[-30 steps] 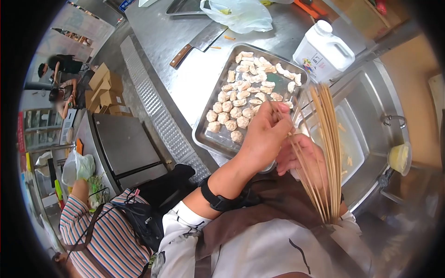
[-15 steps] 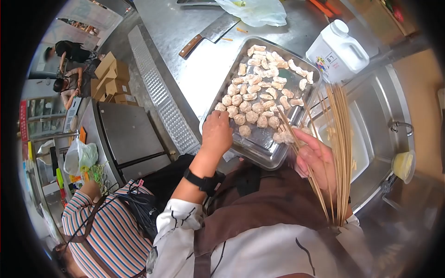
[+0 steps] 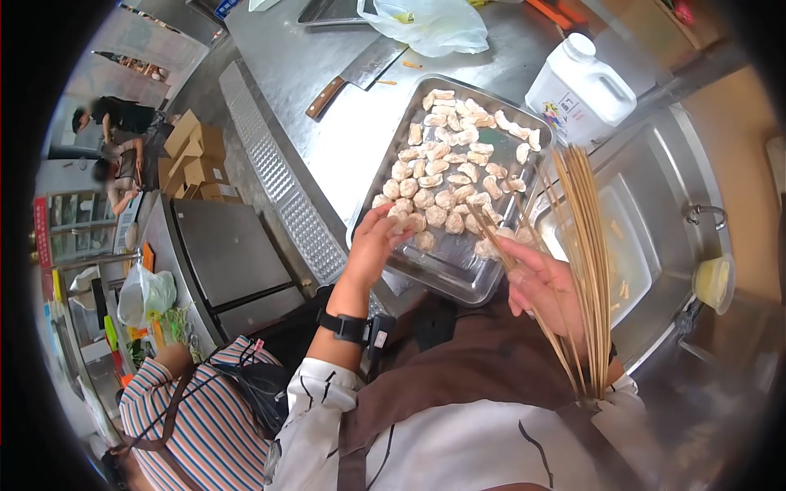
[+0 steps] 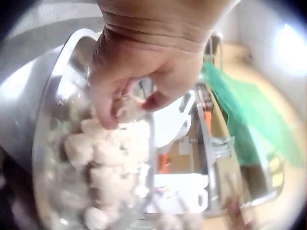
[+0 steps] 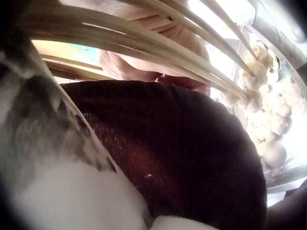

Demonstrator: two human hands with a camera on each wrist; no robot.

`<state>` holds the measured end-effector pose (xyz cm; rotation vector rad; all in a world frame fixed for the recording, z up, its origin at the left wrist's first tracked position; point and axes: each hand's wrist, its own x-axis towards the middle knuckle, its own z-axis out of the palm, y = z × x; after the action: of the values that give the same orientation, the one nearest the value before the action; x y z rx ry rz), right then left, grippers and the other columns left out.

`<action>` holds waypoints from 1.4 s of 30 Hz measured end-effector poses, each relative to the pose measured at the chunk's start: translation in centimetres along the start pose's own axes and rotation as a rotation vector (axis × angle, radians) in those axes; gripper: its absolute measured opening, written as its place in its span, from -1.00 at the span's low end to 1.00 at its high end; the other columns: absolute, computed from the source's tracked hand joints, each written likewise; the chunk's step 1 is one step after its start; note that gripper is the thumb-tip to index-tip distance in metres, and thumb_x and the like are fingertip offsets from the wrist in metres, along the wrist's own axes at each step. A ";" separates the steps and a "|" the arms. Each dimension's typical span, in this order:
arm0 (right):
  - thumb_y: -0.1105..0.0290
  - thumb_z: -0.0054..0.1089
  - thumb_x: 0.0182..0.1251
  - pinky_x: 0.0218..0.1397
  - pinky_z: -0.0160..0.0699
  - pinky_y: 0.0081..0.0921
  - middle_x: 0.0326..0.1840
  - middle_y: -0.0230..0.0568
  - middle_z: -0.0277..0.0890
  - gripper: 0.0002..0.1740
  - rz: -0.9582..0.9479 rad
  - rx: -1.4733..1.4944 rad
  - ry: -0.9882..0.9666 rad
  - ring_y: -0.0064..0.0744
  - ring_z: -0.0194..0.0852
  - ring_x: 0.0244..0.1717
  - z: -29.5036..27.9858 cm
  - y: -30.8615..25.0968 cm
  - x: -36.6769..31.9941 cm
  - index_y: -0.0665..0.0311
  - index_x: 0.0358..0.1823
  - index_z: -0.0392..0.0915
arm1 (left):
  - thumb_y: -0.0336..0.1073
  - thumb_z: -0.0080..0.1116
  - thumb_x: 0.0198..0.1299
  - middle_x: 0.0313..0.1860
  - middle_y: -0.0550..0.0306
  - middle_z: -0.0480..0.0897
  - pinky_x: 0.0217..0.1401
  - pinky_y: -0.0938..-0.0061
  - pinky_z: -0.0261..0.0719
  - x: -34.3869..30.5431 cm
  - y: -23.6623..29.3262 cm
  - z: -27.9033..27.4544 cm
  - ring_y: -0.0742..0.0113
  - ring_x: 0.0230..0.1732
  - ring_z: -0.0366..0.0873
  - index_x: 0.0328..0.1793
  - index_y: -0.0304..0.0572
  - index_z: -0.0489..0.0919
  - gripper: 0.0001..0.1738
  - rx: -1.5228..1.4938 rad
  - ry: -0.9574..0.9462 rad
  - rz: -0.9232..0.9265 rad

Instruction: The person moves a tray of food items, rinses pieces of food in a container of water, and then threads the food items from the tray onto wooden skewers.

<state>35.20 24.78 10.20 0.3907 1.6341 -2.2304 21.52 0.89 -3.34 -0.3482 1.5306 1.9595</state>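
My left hand (image 3: 372,250) reaches over the near left side of a metal tray (image 3: 471,282). Its thumb and fingers pinch a pale, lumpy meatball (image 4: 128,109), partly hidden by them in the left wrist view. Rows of similar meatballs (image 3: 423,199) lie around it, with pale elongated pieces (image 3: 458,135) farther back. At the tray's right corner, my right hand (image 3: 544,282) grips thin wooden skewers (image 3: 550,323). Meatballs (image 5: 252,99) are stuck on some of their tips. A thick bundle of skewers (image 3: 588,262) stands beside that hand, running up from the apron.
A cleaver (image 3: 352,78) and a plastic bag (image 3: 426,24) lie beyond the tray. A white jug (image 3: 577,90) stands behind it, near a sink (image 3: 688,155) on the right. A person in a striped shirt (image 3: 196,417) is at the left, near a steel cabinet (image 3: 229,254).
My left hand has left the skewers by the right hand and moved left to the meatballs, where its fingers have closed. The right hand stays near the tray's corner with the skewers.
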 end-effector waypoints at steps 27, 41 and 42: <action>0.46 -0.22 0.41 -0.34 0.33 -0.60 -0.53 -0.40 0.20 -0.51 -0.007 -0.114 -0.064 -0.61 0.17 -0.49 0.3 0.9 0.2 0.45 0.35 0.13 | -0.21 -0.18 0.38 -0.25 0.11 0.47 -0.02 0.32 0.47 -3.3 4.3 10.4 0.33 -0.24 0.45 0.06 -0.36 0.35 -0.67 -0.300 -0.250 0.028; 0.46 -0.26 0.45 -0.37 0.28 -0.62 -0.50 -0.43 0.15 -0.53 -0.033 0.136 -0.024 -0.65 0.10 -0.49 0.6 1.7 0.7 0.36 0.36 0.12 | -0.19 -0.21 0.39 -0.26 0.18 0.45 0.08 0.35 0.37 -4.6 3.1 11.8 0.32 -0.19 0.41 0.03 -0.29 0.35 -0.69 -0.393 -0.377 0.071; 0.46 -0.26 0.45 -0.37 0.28 -0.62 -0.50 -0.43 0.15 -0.53 -0.027 0.145 -0.023 -0.65 0.11 -0.48 0.6 1.8 0.7 0.36 0.36 0.12 | -0.19 -0.22 0.40 -0.26 0.17 0.45 0.08 0.35 0.37 -4.7 3.1 11.9 0.32 -0.18 0.41 0.04 -0.28 0.35 -0.70 -0.394 -0.383 0.069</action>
<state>35.31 23.67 8.57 0.3807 1.4792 -2.3720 25.23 10.18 5.18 -0.0701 0.9276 2.2251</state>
